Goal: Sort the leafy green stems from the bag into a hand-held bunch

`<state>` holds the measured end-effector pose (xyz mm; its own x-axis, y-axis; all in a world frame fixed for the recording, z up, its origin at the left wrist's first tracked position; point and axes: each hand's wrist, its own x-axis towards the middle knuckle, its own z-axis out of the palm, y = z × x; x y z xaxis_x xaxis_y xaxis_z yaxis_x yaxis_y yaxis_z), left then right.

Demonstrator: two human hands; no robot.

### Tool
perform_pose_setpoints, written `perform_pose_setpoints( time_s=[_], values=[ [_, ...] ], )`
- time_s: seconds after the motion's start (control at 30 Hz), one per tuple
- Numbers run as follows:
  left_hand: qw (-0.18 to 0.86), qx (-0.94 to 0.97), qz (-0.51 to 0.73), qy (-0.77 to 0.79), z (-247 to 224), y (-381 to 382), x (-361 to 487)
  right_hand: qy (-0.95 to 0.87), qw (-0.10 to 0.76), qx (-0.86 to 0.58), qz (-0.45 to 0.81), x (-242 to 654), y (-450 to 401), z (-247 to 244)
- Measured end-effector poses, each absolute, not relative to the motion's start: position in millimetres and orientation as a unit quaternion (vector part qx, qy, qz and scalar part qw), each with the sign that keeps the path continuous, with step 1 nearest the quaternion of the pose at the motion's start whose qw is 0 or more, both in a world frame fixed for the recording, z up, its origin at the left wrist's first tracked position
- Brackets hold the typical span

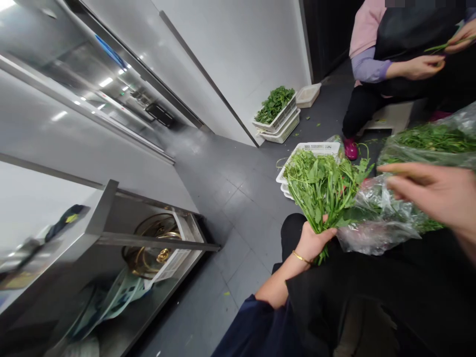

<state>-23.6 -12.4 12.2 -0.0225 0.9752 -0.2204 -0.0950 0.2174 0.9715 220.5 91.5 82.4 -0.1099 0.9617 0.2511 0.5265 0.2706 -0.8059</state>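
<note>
Holds the greens by their stems in the left hand, wrapped snugly around them, with leaves up, hiding part of the white basket from view. Holds the right hand near the plastic bag, right of the greens, with thumb and forefinger narrowly parted. Has a co-worker opposite, holding a thin stem, plus stacked baskets by the wall, piled with leaves. Has glass lids on a steel shelf to the left.
</note>
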Motion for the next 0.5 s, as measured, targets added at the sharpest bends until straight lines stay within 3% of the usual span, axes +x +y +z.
perform_pose_setpoints(
  time_s=[0.1, 0.33, 0.5],
  values=[
    [0.523, 0.456, 0.474, 0.542, 17, -15, -25, -0.756, 0.299, -0.515, 0.271, 188, 94, 68],
    [0.575, 0.385, 0.478, 0.541, 12, -14, -25, -0.824, 0.322, -0.451, 0.121, 178, 86, 34],
    [0.613, 0.335, 0.499, 0.513, 5, -13, -20, -0.775, 0.341, -0.516, 0.127, 198, 116, 39]
  ],
)
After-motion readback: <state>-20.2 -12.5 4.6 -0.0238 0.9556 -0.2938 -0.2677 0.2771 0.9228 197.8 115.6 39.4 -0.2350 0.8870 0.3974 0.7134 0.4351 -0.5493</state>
